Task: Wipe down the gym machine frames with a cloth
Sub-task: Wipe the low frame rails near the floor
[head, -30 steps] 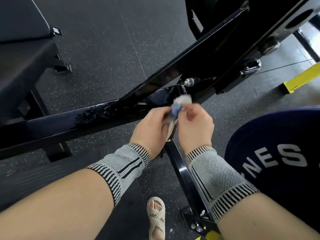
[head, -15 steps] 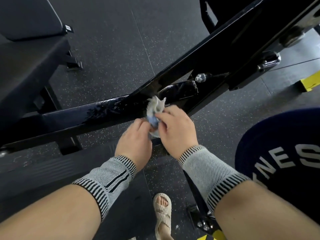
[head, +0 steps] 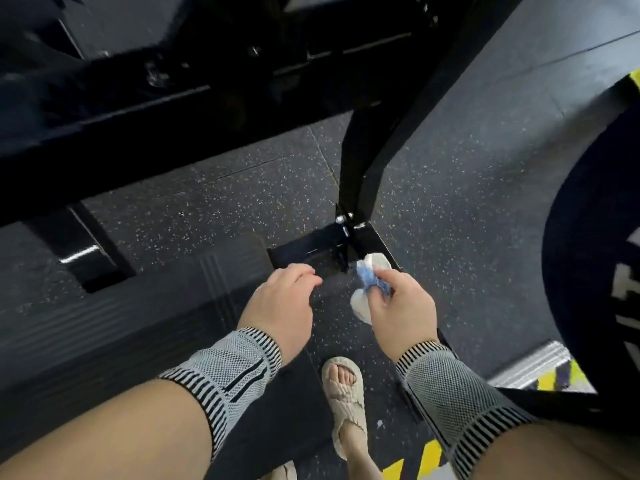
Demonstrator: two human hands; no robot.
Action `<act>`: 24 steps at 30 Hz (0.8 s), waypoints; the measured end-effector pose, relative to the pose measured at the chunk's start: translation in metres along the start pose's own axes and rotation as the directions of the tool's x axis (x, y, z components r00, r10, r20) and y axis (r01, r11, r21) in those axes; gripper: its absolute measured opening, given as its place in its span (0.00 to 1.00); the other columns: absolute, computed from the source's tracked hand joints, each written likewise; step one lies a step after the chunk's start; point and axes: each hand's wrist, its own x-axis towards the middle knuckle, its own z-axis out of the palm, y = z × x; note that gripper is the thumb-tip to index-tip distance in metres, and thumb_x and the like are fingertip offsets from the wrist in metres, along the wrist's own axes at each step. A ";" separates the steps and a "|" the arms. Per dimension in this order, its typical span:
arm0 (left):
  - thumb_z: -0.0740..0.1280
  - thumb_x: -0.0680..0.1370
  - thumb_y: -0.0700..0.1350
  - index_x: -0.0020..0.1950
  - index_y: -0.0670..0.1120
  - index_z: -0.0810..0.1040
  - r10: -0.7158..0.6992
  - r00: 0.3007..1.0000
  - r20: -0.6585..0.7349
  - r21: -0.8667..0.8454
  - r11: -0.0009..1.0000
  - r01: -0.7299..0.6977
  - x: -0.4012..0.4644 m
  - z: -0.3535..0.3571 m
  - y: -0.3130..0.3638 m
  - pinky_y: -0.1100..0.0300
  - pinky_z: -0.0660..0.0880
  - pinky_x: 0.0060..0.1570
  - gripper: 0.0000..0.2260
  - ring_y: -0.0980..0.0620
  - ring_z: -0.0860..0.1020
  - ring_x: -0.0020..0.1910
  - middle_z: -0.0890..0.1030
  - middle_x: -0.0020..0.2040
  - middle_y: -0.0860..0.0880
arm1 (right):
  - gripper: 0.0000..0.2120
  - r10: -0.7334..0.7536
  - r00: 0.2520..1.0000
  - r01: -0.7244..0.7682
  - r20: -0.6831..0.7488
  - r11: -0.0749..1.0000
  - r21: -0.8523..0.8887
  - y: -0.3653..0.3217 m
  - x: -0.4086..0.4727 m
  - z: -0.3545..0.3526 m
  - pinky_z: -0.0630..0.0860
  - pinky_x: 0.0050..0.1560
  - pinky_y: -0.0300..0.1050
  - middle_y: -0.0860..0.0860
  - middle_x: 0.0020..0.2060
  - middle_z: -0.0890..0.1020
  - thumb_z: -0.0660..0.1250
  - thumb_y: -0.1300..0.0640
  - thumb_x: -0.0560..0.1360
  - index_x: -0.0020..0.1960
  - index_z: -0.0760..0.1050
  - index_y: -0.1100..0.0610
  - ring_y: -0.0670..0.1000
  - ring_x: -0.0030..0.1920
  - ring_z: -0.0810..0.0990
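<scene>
Both forearms are bare. Each wrist has a snug grey knit band: the left wrist band (head: 228, 372) and the right wrist band (head: 450, 393), both with black-and-white stripes at the two ends. One foot wears a cream woven sandal (head: 346, 396) with open toes. A dark blue shirt (head: 588, 271) with big white letters shows at the right.

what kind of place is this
Most likely a gym: speckled rubber floor, a black steel machine frame bolted at its base, and yellow-black hazard striping at the floor edge.
</scene>
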 end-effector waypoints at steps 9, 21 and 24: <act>0.58 0.80 0.41 0.75 0.52 0.63 0.116 0.993 0.030 0.217 0.969 -0.119 0.103 0.103 -0.036 0.52 0.55 0.74 0.24 0.54 0.55 0.74 0.61 0.75 0.57 | 0.15 -0.012 1.000 0.011 -0.004 0.998 -0.058 0.081 0.054 0.099 0.71 0.52 0.42 0.47 0.56 0.77 0.58 0.59 0.79 0.62 0.76 0.51 0.50 0.53 0.72; 0.58 0.80 0.53 0.79 0.54 0.47 0.126 0.992 -0.024 0.461 0.882 -0.101 0.208 0.195 -0.099 0.46 0.58 0.67 0.31 0.50 0.50 0.75 0.46 0.79 0.57 | 0.33 -0.043 0.998 0.050 0.053 0.990 -0.131 0.094 0.160 0.200 0.73 0.63 0.43 0.44 0.71 0.58 0.63 0.60 0.77 0.77 0.53 0.50 0.46 0.64 0.69; 0.55 0.80 0.52 0.78 0.56 0.44 0.118 0.993 -0.026 0.398 0.912 -0.098 0.210 0.201 -0.100 0.45 0.55 0.67 0.30 0.50 0.47 0.76 0.44 0.79 0.58 | 0.34 -0.025 0.998 0.039 0.064 0.973 -0.229 0.084 0.189 0.214 0.75 0.54 0.39 0.49 0.71 0.59 0.65 0.57 0.76 0.77 0.53 0.53 0.47 0.58 0.67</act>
